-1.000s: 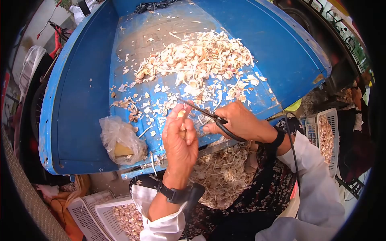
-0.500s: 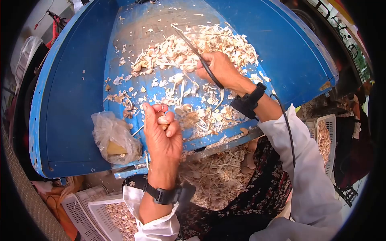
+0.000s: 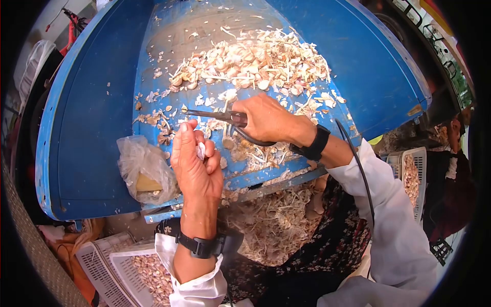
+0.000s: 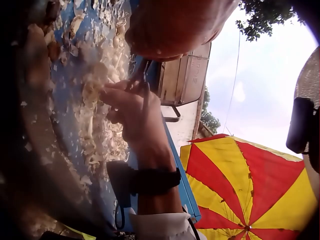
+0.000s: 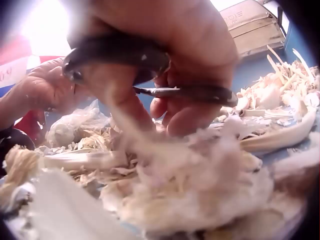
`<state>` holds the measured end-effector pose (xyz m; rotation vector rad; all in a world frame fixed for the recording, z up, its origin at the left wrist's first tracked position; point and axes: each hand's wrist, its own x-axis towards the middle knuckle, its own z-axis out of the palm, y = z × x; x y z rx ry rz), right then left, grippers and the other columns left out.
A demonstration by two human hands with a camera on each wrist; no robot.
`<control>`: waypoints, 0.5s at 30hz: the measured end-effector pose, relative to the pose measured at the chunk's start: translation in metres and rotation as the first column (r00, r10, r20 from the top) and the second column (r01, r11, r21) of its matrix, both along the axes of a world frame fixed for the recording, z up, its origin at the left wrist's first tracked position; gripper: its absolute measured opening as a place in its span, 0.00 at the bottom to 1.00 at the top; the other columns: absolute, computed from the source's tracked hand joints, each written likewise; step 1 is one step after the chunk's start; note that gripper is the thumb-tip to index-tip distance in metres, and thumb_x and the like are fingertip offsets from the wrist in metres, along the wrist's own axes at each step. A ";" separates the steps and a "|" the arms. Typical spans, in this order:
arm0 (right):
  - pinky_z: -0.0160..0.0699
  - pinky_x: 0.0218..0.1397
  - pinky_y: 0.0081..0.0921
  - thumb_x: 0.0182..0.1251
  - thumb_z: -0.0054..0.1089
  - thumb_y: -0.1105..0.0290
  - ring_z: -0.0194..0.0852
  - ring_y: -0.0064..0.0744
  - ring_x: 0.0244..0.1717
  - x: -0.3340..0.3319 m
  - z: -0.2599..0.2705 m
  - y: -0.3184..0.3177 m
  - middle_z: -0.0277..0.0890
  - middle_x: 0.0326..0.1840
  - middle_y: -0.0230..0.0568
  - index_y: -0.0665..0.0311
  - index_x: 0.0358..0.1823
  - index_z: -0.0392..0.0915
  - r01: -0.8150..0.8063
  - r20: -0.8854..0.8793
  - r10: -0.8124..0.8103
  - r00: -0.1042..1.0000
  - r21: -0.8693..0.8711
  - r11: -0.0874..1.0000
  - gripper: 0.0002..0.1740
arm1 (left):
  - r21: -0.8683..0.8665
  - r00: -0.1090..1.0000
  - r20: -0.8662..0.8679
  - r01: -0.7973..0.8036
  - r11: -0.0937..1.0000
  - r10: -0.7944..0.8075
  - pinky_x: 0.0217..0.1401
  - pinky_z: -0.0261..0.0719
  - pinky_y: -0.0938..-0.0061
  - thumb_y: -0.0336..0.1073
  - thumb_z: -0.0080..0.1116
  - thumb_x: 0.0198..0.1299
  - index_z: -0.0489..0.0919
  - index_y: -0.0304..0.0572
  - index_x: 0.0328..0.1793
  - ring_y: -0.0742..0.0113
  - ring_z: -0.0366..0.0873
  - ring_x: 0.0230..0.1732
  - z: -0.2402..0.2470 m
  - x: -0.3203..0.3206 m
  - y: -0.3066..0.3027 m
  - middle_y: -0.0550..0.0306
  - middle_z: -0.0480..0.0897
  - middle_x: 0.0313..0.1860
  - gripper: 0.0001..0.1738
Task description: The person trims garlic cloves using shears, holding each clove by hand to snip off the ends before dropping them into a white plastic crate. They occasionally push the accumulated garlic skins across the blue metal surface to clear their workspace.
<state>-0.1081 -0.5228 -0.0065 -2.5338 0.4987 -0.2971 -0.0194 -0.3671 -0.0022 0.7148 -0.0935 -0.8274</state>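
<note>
My left hand (image 3: 197, 166) is palm up near the front of the blue truck bed (image 3: 97, 128), with fingers curled around a pale pinkish garlic clove (image 3: 200, 150). My right hand (image 3: 268, 118) grips dark-handled scissors (image 3: 217, 115), their blades pointing left just above the left fingertips. In the right wrist view a black handle loop (image 5: 117, 56) sits around the fingers, over blurred garlic skins (image 5: 185, 195). Beyond both hands spreads a heap of garlic cloves, stalks and skins (image 3: 255, 59).
A clear plastic bag (image 3: 146, 158) with a yellowish block lies left of the left hand. Cloves fill a white basket (image 3: 115, 258) at lower left and another basket (image 3: 422, 174) at right. Dry peelings (image 3: 276, 220) pile below the bed's edge. A cable (image 3: 358, 163) hangs along the right arm.
My right hand first reached forward to the heap with the scissors, then came back toward the left hand, blades swinging to point left. The left hand shifted left and still holds a clove.
</note>
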 end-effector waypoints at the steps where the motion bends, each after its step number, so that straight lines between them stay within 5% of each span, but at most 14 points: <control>1: 0.73 0.34 0.47 0.51 0.52 0.74 0.75 0.62 0.30 0.000 -0.003 0.005 0.75 0.24 0.60 0.68 0.26 0.77 0.015 -0.096 -0.015 0.995 -0.003 1.000 0.06 | 0.036 0.999 0.033 -0.018 0.999 0.017 0.11 0.51 0.88 0.43 0.54 0.67 0.73 0.40 0.46 0.81 0.62 0.17 0.000 -0.001 0.000 0.66 0.68 0.24 0.13; 6: 0.71 0.31 0.43 0.50 0.58 0.71 0.75 0.60 0.28 0.001 0.013 0.008 0.73 0.23 0.61 0.71 0.24 0.76 0.104 0.102 -0.116 0.988 0.116 0.988 0.08 | 0.334 0.964 0.257 -0.029 0.942 -0.061 0.15 0.56 0.88 0.41 0.61 0.62 0.75 0.39 0.43 0.85 0.63 0.19 -0.004 -0.007 -0.001 0.69 0.71 0.22 0.13; 9: 0.71 0.29 0.41 0.50 0.61 0.68 0.75 0.58 0.26 -0.005 0.039 0.014 0.74 0.23 0.59 0.70 0.23 0.76 0.070 0.177 -0.081 0.981 0.068 0.995 0.11 | 0.391 0.699 0.679 -0.088 0.916 -0.222 0.23 0.62 0.86 0.37 0.60 0.63 0.76 0.34 0.52 0.85 0.67 0.25 -0.014 -0.020 -0.010 0.67 0.78 0.26 0.17; 10: 0.69 0.27 0.34 0.44 0.66 0.67 0.75 0.43 0.23 -0.007 0.036 0.016 0.72 0.20 0.49 0.68 0.25 0.74 0.078 0.190 -0.082 0.978 0.028 0.997 0.13 | 0.368 0.724 0.656 -0.061 0.928 -0.212 0.24 0.63 0.86 0.36 0.59 0.63 0.77 0.33 0.50 0.85 0.67 0.25 -0.019 -0.023 -0.012 0.67 0.78 0.26 0.15; 14: 0.68 0.27 0.24 0.45 0.67 0.70 0.73 0.24 0.24 -0.022 0.037 0.016 0.76 0.21 0.41 0.67 0.27 0.76 0.038 0.130 -0.055 0.990 0.131 0.991 0.10 | 0.296 0.836 0.528 -0.018 0.955 -0.148 0.23 0.63 0.86 0.35 0.53 0.67 0.79 0.36 0.44 0.85 0.66 0.23 -0.028 -0.028 -0.013 0.68 0.76 0.24 0.09; 15: 0.68 0.27 0.23 0.45 0.67 0.71 0.72 0.21 0.24 -0.025 0.038 0.015 0.77 0.21 0.37 0.66 0.27 0.76 -0.022 0.118 -0.021 0.993 0.353 0.935 0.10 | 0.260 0.881 0.454 0.009 0.966 -0.131 0.22 0.62 0.86 0.35 0.51 0.68 0.79 0.37 0.43 0.85 0.65 0.22 -0.024 -0.027 -0.013 0.68 0.75 0.24 0.09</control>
